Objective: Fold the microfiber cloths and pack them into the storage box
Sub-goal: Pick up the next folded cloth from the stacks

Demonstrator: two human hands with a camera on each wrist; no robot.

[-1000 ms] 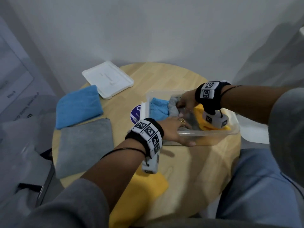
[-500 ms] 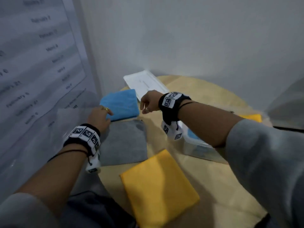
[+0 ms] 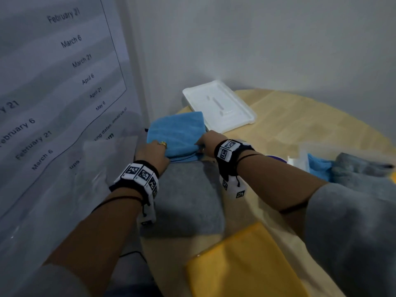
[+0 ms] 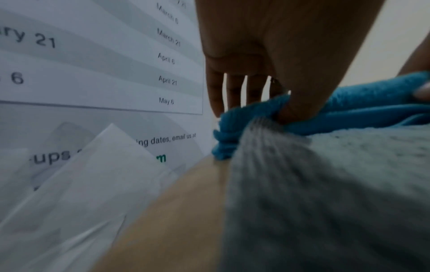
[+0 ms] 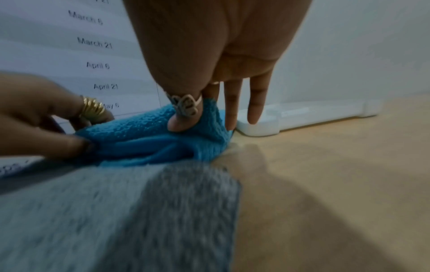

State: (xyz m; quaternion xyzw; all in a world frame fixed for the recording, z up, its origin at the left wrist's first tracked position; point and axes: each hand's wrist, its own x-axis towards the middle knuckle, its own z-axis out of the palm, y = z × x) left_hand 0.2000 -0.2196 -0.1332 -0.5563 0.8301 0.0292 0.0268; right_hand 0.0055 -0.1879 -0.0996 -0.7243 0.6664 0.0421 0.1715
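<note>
A blue cloth (image 3: pixel 177 131) lies at the far left of the round wooden table (image 3: pixel 300 129). My left hand (image 3: pixel 153 152) pinches its near left edge between thumb and fingers (image 4: pixel 300 110). My right hand (image 3: pixel 209 142) pinches the near right edge, thumb (image 5: pixel 180 123) pressed into the blue cloth (image 5: pixel 139 134). A grey cloth (image 3: pixel 186 200) lies flat just in front of both hands. A yellow cloth (image 3: pixel 242 264) lies nearer me. The clear storage box (image 3: pixel 304 155) at the right holds a folded blue and a grey cloth.
The white box lid (image 3: pixel 218 106) lies at the back of the table, right beside the blue cloth. A wall with a printed date chart (image 3: pixel 64 82) stands close on the left. Bare tabletop shows between the lid and the box.
Both hands left the storage box, swung left across the table and took hold of the blue cloth's near edge. The view turned left with them.
</note>
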